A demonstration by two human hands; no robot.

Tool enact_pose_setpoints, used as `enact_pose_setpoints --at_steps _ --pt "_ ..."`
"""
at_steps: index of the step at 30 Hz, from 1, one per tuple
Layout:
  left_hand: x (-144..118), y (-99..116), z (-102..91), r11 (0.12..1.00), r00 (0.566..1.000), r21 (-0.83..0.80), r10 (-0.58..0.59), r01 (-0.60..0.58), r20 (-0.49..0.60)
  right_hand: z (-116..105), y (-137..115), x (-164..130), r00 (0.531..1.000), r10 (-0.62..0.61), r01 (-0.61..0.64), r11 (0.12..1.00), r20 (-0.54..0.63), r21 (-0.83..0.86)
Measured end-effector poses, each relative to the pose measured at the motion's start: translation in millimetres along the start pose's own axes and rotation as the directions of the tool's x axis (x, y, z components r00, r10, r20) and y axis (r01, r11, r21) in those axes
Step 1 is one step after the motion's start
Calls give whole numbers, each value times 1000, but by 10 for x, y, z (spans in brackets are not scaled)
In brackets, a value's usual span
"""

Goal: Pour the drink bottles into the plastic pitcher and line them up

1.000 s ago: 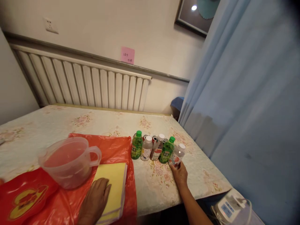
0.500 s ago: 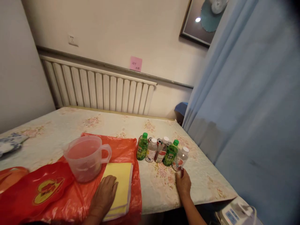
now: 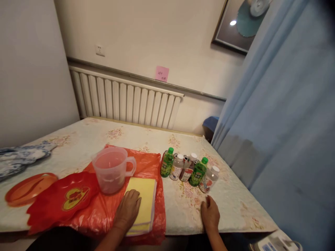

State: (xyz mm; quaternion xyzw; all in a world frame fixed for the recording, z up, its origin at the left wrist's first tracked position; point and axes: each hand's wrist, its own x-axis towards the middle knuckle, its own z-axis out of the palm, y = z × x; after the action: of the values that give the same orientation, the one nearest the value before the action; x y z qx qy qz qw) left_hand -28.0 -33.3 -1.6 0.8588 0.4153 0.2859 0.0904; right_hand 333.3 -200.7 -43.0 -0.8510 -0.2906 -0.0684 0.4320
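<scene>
Yellow folded cloth (image 3: pixel 141 200) lies on an orange-red plastic sheet (image 3: pixel 146 164) at the near edge of the tabletop (image 3: pixel 86 136), and the left hand (image 3: pixel 128 209) rests flat on it, fingers spread and grasping nothing. Just beyond that cloth stands a clear plastic measuring jug (image 3: pixel 111 169), upright on the same sheet, its handle turned toward the right. To the left of the jug lies a red bag with a yellow emblem (image 3: pixel 65 198), and further left an orange plate (image 3: pixel 28 188) and a blue-and-white cloth (image 3: pixel 18 160) near the table's edge. The right hand (image 3: pixel 210 214) lies palm down on the floral covering near the front edge, relaxed and holding nothing, its fingertips pointing toward a row of small bottles but apart from them. Nearest to it is a clear bottle with a white cap (image 3: pixel 209 178), slightly tilted; beside that stand a green-capped bottle (image 3: pixel 198 171), two more white-capped bottles (image 3: pixel 187 167), and another green-capped one (image 3: pixel 166 162) at the left end, close against the plastic sheet. Can tops show just behind the row. A white radiator (image 3: pixel 125 101) runs along the wall behind, with a pink note (image 3: pixel 162 73) stuck above it, and a blue curtain (image 3: pixel 282 104) hangs at the right.
</scene>
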Motion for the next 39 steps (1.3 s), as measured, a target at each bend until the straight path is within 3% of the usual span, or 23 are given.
enact_pose_setpoints --at_steps 4,8,13,17,21,23,31,39 --pt "30 -3 1 989 998 -136 -57 54 -14 76 -176 -202 997 21 -27 996 73 87" --pt "133 36 1 975 990 -188 -132 121 -47 163 -727 -424 989 -31 4 982 145 189" --pt "263 361 -212 965 990 -242 -121 100 -75 49 -1728 -635 938 -294 205 898 183 389" --pt "326 577 -367 978 987 -129 -160 163 31 37 -2183 -689 863 -470 359 830 188 427" --pt "360 541 -347 956 940 59 -294 288 173 210 -2263 -644 730 -531 439 847 431 300" --pt "354 479 -312 948 923 106 -318 301 218 297 -2247 -627 691 -515 458 855 507 244" --pt "280 398 -283 944 903 128 -328 304 278 386 -2198 -681 721 -481 410 877 500 252" --pt "264 455 -349 945 898 113 -325 305 296 377 -2201 -692 701 -478 445 873 529 198"
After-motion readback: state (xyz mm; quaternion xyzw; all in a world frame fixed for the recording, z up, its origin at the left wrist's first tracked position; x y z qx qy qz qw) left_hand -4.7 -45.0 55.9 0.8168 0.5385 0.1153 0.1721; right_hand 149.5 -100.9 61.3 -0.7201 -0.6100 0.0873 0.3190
